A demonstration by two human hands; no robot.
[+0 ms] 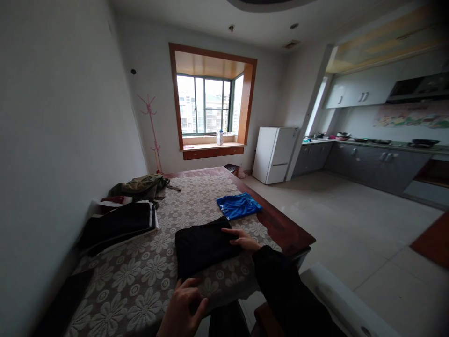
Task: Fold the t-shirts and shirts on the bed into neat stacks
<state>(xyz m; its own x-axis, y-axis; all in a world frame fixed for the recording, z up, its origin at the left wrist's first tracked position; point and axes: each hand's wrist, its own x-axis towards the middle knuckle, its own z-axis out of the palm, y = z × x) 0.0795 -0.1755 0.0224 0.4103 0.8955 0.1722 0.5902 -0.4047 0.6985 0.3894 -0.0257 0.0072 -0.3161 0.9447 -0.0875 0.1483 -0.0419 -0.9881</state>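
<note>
A folded black garment (203,245) lies on the patterned cloth in front of me, roughly a rectangle. My right hand (245,240) rests at its right edge, the index finger stretched out over the fabric and the thumb apart. Near the garment's lower left corner is my left hand (185,306), its fingers bent, the thumb apart and the fingertips at or just beside the edge. Nothing shows in either hand. Just beyond the black garment lies a folded blue garment (239,206) with white print.
The flower-patterned cloth (131,271) covers most of the wooden table (287,229). Dark folded clothes (119,224) and an olive backpack (140,185) lie along the left wall. A pink coat stand (153,126), a white fridge (277,154) and kitchen cabinets (368,161) stand farther off.
</note>
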